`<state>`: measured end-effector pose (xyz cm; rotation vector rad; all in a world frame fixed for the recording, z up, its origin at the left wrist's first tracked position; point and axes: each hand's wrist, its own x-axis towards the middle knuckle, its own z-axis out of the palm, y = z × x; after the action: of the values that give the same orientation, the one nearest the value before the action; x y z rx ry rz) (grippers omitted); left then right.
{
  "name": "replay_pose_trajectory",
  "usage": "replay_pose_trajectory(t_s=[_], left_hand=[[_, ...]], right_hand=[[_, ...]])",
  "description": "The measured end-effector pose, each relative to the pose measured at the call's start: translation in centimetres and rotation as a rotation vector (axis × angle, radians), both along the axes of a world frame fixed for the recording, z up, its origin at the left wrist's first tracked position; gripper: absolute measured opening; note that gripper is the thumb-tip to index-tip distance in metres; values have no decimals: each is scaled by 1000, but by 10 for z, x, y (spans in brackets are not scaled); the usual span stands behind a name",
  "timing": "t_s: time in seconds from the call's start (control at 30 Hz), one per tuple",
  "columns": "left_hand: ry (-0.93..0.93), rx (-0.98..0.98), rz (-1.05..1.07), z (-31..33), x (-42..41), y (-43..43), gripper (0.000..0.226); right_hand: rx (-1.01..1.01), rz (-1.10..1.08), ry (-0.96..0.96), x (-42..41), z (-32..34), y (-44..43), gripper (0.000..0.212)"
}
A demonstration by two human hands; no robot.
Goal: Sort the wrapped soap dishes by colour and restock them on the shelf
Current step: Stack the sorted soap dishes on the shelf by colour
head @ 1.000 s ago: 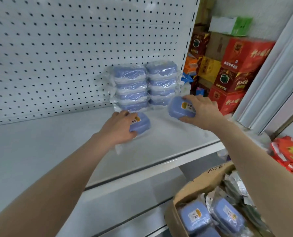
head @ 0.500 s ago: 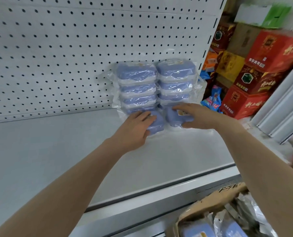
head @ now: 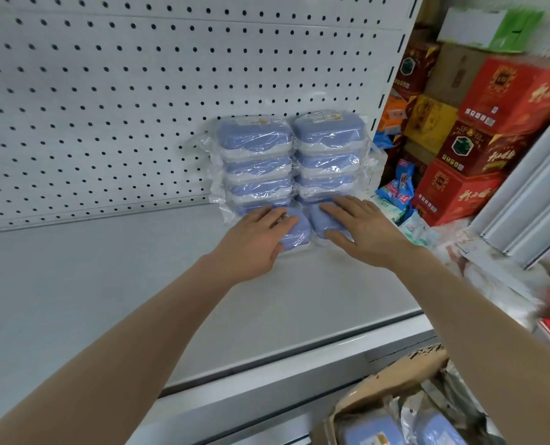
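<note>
Two stacks of blue wrapped soap dishes, the left stack (head: 254,162) and the right stack (head: 326,155), stand against the pegboard at the back of the white shelf (head: 106,284). In front of them two more blue wrapped dishes lie side by side on the shelf. My left hand (head: 254,242) rests flat on the left dish (head: 297,236), covering most of it. My right hand (head: 360,229) lies on the right dish (head: 320,220), fingers straight over its top and thumb along its front edge.
A torn cardboard box (head: 395,377) at the bottom right holds more blue wrapped dishes (head: 376,433). Red and yellow cartons (head: 508,91) and small packets (head: 399,184) crowd the space right of the shelf upright. The pegboard (head: 106,91) backs the shelf.
Both hands carried a blue dish from the shelf's middle to the back and set them down against the foot of the stacks. The fingers now lie flatter on the dishes.
</note>
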<state>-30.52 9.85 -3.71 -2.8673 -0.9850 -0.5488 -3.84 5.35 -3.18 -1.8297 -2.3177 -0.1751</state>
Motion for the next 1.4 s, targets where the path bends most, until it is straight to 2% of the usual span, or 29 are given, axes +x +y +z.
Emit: replay_pose_trajectory(t_s=[0.1, 0.27, 0.57, 0.77, 0.93, 1.03, 1.2, 1.4], left_hand=[[7, 0, 8, 6, -1, -1, 46], [-50, 23, 18, 22, -1, -16, 40], [-156, 95, -102, 30, -1, -87, 38], [-219, 7, -224, 7, 21, -157, 39], [-153, -99, -313, -43, 54, -215, 40], [-40, -212, -292, -84, 72, -244, 40], [162, -407, -193, -150, 102, -273, 47], [325, -522, 6, -209, 129, -286, 58]], right_hand=[[-13, -21, -24, -1, 7, -6, 64], [85, -26, -53, -3, 14, -31, 48], [111, -134, -95, -17, 23, -147, 59], [166, -277, -53, -11, -9, -257, 50], [161, -387, -38, 5, -58, -340, 41], [51, -449, 3, 21, -98, -373, 44], [-272, -537, 82, 53, -160, -399, 59], [-589, -547, 43, 87, -213, -367, 70]])
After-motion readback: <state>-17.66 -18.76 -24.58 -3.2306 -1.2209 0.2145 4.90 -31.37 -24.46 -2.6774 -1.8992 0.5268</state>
